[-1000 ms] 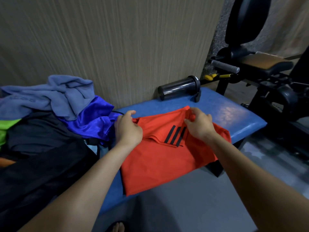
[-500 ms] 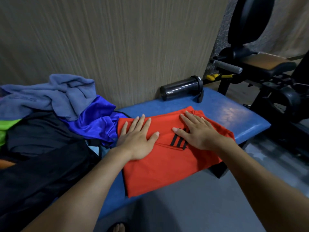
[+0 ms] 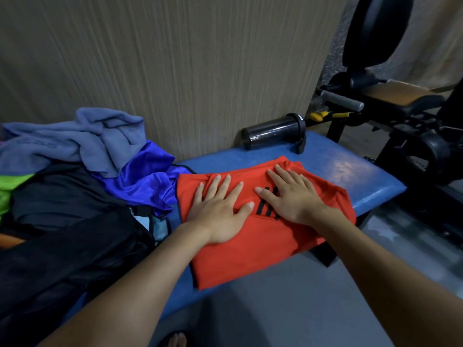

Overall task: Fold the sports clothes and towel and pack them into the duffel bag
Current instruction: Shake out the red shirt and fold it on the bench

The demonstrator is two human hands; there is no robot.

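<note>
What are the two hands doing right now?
Left hand: open, fingers straight, pressing flat on the red sports garment with black stripes.
Right hand: open, pressing flat on the same garment.

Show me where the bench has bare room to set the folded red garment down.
Bare blue bench shows between the red garment, the bottle at the wall and the bench's right end. A thin strip runs behind the garment. The left is crowded: blue cloth, grey towel and dark bag. Both hands press the garment.
</note>
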